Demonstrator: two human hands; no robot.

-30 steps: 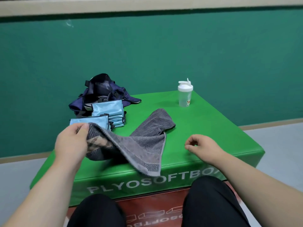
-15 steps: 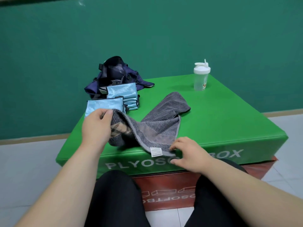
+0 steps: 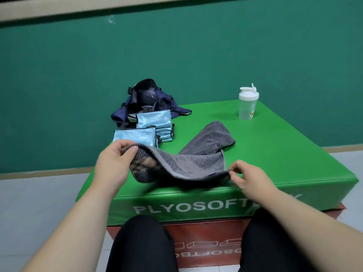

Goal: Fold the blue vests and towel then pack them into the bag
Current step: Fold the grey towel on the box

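A grey towel lies across the green box top, its near edge lifted off the surface. My left hand pinches the towel's near left corner between thumb and fingers. My right hand pinches the near right corner. Behind my left hand sit two stacks of folded light blue vests, the nearer stack partly hidden by my fingers. A dark blue bag stands open at the back left of the box, behind the vests.
A clear shaker bottle with a white lid stands at the back right of the box. A green wall rises behind. The box drops to a grey tiled floor on the left and right. My knees are below the front edge.
My right hand has moved from the box's front to the towel's near right corner and pinched it. Both hands have lifted the near edge of the towel.
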